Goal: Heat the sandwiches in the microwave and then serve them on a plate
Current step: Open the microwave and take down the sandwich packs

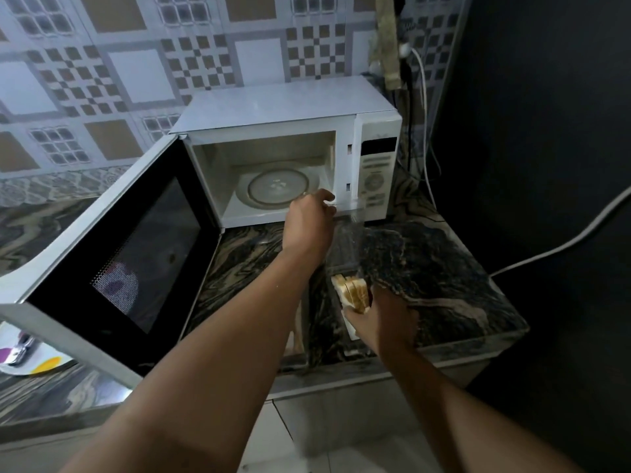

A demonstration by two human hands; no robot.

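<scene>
A white microwave [293, 104] stands on the marble counter with its door [112, 254] swung wide open to the left. Its glass turntable [278, 187] is bare. My left hand [309, 220] is raised in front of the microwave opening and pinches the top of a clear plastic bag [348, 240]. The bag hangs down to the counter. Several slices of sandwich bread [353, 291] stand on edge at the bag's lower end. My right hand [386, 322] grips those slices from the near side.
A plate [34, 365] with coloured patches and a metal utensil on it sits at the far left, partly under the open door. White cables [425, 131] hang behind the microwave on the right. A dark wall borders the counter's right edge [505, 315].
</scene>
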